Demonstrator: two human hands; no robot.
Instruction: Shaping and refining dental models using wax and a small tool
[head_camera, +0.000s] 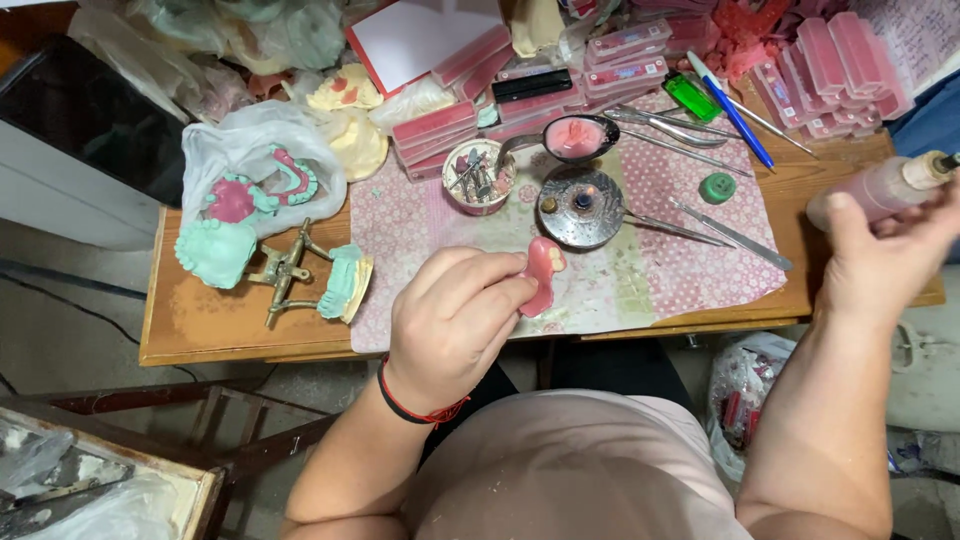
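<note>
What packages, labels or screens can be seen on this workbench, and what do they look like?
Pink flat boxes: stacked at the table's centre back, long rectangles.
More pink boxes: far right corner, standing in rows.
Red-edged folder: top centre, white face.
Dark screen: far left, black, switched off.
Handwritten sheet: top right corner.

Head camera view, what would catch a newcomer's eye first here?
Probably the pink wax denture piece pinched in the left hand at centre, over the patterned mat. The right hand grips a pinkish bottle at the right edge. At left, mint-green dental casts sit beside a brass articulator.
</note>
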